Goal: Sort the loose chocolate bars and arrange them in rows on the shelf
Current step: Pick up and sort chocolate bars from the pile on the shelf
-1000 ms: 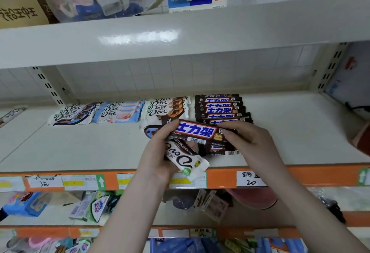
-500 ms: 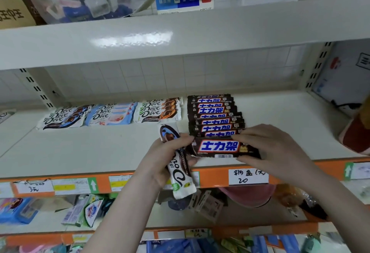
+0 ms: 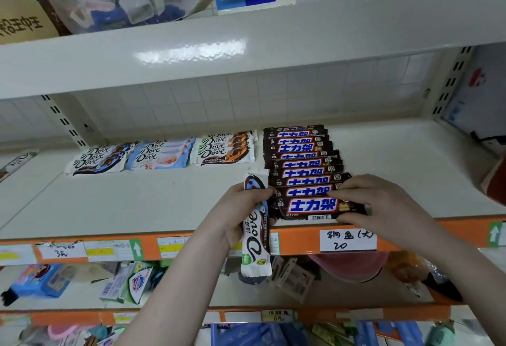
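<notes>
A column of several dark Snickers bars (image 3: pixel 302 159) lies on the white shelf (image 3: pixel 137 203), running from the back toward the front edge. The front Snickers bar (image 3: pixel 315 207) lies flat at the column's near end. My right hand (image 3: pixel 383 206) pinches its right end between thumb and fingers. My left hand (image 3: pixel 241 209) grips a white Dove bar (image 3: pixel 256 247) held upright, and its fingertips touch the front bar's left end. Three stacks of Dove bars (image 3: pixel 164 154) sit in a row at the back left.
The shelf's orange front strip (image 3: pixel 191 247) carries price labels, one handwritten tag (image 3: pixel 347 239) below the Snickers. The upper shelf board (image 3: pixel 246 44) overhangs the work area. Lower shelves hold mixed packets (image 3: pixel 128 282). A dark red object (image 3: pixel 495 181) sits at the far right.
The Snickers bar went from held above the shelf front to lying flat at the column's near end. Both hands followed it down; the Dove bar swung upright in my left hand.
</notes>
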{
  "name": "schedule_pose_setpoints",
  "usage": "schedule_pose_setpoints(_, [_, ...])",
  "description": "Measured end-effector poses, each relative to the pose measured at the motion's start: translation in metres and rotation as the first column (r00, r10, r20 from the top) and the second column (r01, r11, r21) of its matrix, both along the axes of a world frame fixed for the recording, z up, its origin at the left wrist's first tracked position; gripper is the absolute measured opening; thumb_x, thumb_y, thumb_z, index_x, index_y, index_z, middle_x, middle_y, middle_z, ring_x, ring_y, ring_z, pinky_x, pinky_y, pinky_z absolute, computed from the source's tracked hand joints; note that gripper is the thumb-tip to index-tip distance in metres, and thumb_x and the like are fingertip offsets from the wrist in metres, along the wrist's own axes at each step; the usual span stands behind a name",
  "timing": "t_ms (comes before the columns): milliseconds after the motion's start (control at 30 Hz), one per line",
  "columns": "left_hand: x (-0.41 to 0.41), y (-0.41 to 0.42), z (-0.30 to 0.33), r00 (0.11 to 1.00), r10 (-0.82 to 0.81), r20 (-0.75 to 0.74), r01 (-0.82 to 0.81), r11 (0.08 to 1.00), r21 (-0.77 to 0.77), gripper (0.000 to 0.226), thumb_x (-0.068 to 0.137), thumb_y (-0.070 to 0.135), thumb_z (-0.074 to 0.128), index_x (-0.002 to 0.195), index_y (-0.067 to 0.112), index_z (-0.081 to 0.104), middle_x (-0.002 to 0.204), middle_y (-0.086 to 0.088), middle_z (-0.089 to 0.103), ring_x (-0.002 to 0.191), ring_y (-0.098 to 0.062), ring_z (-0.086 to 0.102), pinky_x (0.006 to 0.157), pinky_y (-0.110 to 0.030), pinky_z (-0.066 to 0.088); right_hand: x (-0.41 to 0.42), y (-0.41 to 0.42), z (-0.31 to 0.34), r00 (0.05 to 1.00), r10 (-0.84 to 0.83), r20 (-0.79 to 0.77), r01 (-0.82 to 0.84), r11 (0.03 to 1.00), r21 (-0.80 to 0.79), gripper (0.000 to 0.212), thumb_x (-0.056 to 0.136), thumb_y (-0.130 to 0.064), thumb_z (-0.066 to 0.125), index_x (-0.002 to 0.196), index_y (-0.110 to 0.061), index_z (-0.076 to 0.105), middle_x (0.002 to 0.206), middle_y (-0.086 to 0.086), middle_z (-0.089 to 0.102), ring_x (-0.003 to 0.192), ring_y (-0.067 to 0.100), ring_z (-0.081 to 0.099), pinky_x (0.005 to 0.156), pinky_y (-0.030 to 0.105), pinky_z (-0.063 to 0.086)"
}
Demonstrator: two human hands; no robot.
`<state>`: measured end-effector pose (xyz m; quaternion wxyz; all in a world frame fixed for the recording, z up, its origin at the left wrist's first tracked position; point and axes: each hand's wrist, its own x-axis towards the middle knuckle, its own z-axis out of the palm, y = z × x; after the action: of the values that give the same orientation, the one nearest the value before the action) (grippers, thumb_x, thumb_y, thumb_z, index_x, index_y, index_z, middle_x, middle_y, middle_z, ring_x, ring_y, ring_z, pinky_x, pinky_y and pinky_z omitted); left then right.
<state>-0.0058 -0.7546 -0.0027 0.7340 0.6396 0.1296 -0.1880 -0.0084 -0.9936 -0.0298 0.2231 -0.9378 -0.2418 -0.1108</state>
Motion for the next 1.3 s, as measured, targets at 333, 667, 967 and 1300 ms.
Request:
schedule_pose_setpoints(333, [-0.002,-0.001,0.002,0.999,0.03,0.018,-0.03,0.999,-0.041,0.006,0.086,0.005,0.059,0.085,0.005,0.065,0.068,-0.011,0.072,0.05,-0.02,0.067,0.045,-0.023,0.052,0.007,0.003,-0.001,1.0,-0.01,-0.01,0.01,1.0,-0.005,0.04,0.076,-0.021,0.072,0.115,-0.024,0.062,0.109,-0.005,0.061,0.096,0.004,0.043,0.086,0.019,0.031])
schedule_pose_setpoints(667, [-0.003,-0.001,0.004,1.0,0.022,0.021,-0.02,0.996,-0.09,0.007,0.087,0.006,0.057,0.085,0.005,0.064,0.066,-0.01,0.072,0.05,-0.019,0.066,0.044,-0.022,0.05,0.006,0.006,0.001,1.0,-0.019,-0.008,0.019,0.998,-0.057,0.041,0.079,-0.023,0.069,0.119,-0.023,0.06,0.114,-0.004,0.061,0.104,0.01,0.047,0.087,0.017,0.027])
schedule_pose_setpoints(967, [-0.005,0.005,0.001,0.961,0.274,-0.033,-0.272,0.921,-0.28,0.025,0.094,0.024,0.047,0.08,0.01,0.061,0.075,-0.006,0.06,0.068,-0.016,0.055,0.064,-0.028,0.047,-0.004,0.017,0.001,0.997,-0.04,0.071,0.041,0.999,-0.009,0.032,0.081,-0.02,0.065,0.113,-0.015,0.064,0.108,0.0,0.064,0.099,0.012,0.051,0.086,0.025,0.034])
schedule_pose_setpoints(1300, [-0.017,0.056,0.006,0.888,0.46,-0.017,-0.381,0.714,-0.588,0.028,0.095,0.025,0.044,0.081,0.012,0.064,0.07,-0.007,0.057,0.069,-0.018,0.052,0.073,-0.03,0.04,-0.004,0.103,0.009,0.996,0.089,-0.007,-0.085,0.972,0.219,0.031,0.084,-0.033,0.057,0.113,-0.024,0.063,0.099,-0.015,0.058,0.097,0.003,0.051,0.083,0.018,0.038])
